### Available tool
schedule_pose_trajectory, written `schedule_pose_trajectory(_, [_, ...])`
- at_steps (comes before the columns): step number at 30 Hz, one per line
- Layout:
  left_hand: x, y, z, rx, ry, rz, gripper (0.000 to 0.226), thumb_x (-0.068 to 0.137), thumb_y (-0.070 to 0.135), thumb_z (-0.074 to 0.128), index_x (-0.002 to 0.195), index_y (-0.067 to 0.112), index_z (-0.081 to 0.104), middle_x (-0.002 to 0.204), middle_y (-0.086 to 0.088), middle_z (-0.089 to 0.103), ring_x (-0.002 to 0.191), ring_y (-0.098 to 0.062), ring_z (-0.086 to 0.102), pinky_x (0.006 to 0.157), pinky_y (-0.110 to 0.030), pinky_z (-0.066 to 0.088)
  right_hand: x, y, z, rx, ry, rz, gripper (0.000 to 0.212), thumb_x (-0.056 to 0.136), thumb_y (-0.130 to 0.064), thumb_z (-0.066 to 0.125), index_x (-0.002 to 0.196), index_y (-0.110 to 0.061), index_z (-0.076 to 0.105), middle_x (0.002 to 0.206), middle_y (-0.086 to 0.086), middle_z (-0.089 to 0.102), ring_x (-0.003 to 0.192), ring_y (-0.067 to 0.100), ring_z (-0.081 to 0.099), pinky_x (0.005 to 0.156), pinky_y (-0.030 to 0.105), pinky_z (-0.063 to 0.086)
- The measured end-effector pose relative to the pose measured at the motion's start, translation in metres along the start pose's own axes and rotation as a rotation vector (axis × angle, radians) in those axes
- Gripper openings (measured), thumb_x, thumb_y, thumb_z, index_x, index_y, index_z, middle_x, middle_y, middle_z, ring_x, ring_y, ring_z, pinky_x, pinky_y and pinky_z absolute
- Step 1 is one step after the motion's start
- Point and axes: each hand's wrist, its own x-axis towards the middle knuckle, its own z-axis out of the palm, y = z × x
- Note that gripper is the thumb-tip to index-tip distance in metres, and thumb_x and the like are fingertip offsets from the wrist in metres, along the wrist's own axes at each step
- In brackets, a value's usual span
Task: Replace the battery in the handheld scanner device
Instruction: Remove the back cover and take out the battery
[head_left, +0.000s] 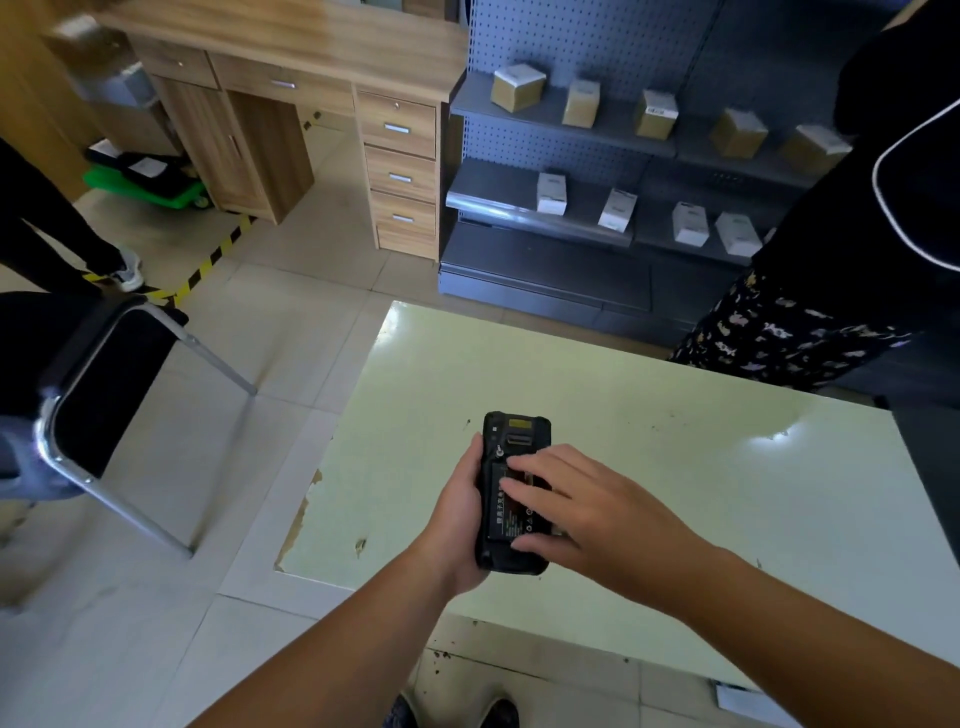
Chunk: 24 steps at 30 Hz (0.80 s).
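My left hand (460, 525) grips a black handheld scanner (511, 436) from its left side, back facing up, above a pale green table (701, 467). The back cover is off, and a black battery (506, 512) with white print lies in the open bay. The fingers of my right hand (576, 506) rest spread over the battery, thumb at the scanner's lower end, covering the right half of the bay. No cover or second battery is in view.
A black chair with a metal frame (98, 384) stands at the left. A person in dark clothes (857, 270) stands at the table's far right. Behind are a wooden desk (322, 93) and grey shelves (597, 171) with small boxes. Another person's leg (62, 234) is at far left.
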Motion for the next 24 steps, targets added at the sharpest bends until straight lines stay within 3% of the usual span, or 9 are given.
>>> schedule_pose_trajectory(4, [0.003, -0.006, -0.006, -0.034, 0.035, -0.021, 0.07, 0.095, 0.072, 0.033, 0.105, 0.021, 0.079, 0.088, -0.007, 0.079, 0.073, -0.024, 0.076, 0.058, -0.032, 0.058, -0.006, -0.002, 0.013, -0.248, -0.053, -0.166, 0.047, 0.11, -0.035, 0.038, 0.138, 0.0, 0.055, 0.138, 0.02, 0.062, 0.124, 0.035, 0.058, 0.103, 0.044, 0.052])
schedule_pose_trajectory(9, [0.007, -0.019, -0.007, -0.066, 0.04, -0.007, 0.068, 0.099, 0.066, 0.032, 0.108, 0.018, 0.078, 0.09, -0.006, 0.08, 0.073, -0.02, 0.076, 0.061, -0.03, 0.058, -0.012, 0.001, 0.016, -0.113, 0.143, -0.096, 0.035, 0.11, -0.016, 0.044, 0.131, 0.006, 0.061, 0.119, 0.02, 0.072, 0.106, 0.033, 0.067, 0.082, 0.041, 0.06])
schedule_pose_trajectory(15, [0.01, -0.024, -0.005, -0.104, 0.014, 0.009, 0.072, 0.097, 0.07, 0.031, 0.108, 0.017, 0.079, 0.096, -0.006, 0.079, 0.079, -0.02, 0.075, 0.072, -0.036, 0.054, -0.016, -0.006, 0.017, -0.07, 0.169, -0.029, 0.031, 0.107, -0.017, 0.048, 0.128, 0.0, 0.064, 0.119, 0.015, 0.072, 0.1, 0.03, 0.067, 0.085, 0.041, 0.058])
schedule_pose_trajectory(18, [0.012, -0.022, -0.003, -0.069, -0.023, 0.009, 0.086, 0.095, 0.076, 0.022, 0.119, 0.014, 0.076, 0.119, -0.007, 0.075, 0.1, -0.024, 0.073, 0.082, -0.038, 0.056, -0.016, -0.025, 0.018, 0.158, 0.181, 0.198, 0.036, 0.103, -0.024, 0.049, 0.131, -0.007, 0.066, 0.13, 0.009, 0.07, 0.112, 0.024, 0.067, 0.095, 0.037, 0.057])
schedule_pose_trajectory(20, [0.011, -0.022, 0.001, -0.053, -0.028, 0.017, 0.089, 0.094, 0.077, 0.02, 0.128, 0.012, 0.071, 0.113, -0.007, 0.076, 0.098, -0.024, 0.073, 0.076, -0.035, 0.061, -0.01, -0.044, 0.011, 0.426, 0.187, 0.476, 0.034, 0.101, -0.029, 0.059, 0.13, -0.015, 0.068, 0.135, 0.0, 0.067, 0.12, 0.013, 0.062, 0.104, 0.028, 0.05])
schedule_pose_trajectory(22, [0.011, -0.024, 0.003, -0.05, -0.033, 0.069, 0.088, 0.095, 0.075, 0.022, 0.13, 0.009, 0.068, 0.103, -0.009, 0.077, 0.094, -0.024, 0.074, 0.074, -0.033, 0.062, -0.001, -0.058, 0.004, 0.606, 0.171, 0.697, 0.033, 0.093, -0.038, 0.068, 0.121, -0.02, 0.071, 0.121, -0.005, 0.071, 0.108, 0.009, 0.064, 0.097, 0.026, 0.052])
schedule_pose_trajectory(24, [0.012, -0.026, 0.006, -0.043, -0.022, 0.107, 0.083, 0.096, 0.073, 0.025, 0.128, 0.011, 0.07, 0.112, -0.009, 0.076, 0.101, -0.023, 0.073, 0.086, -0.035, 0.058, 0.007, -0.062, -0.001, 0.633, 0.132, 0.822, 0.034, 0.087, -0.045, 0.07, 0.114, -0.023, 0.069, 0.106, -0.006, 0.067, 0.097, 0.011, 0.063, 0.086, 0.028, 0.055])
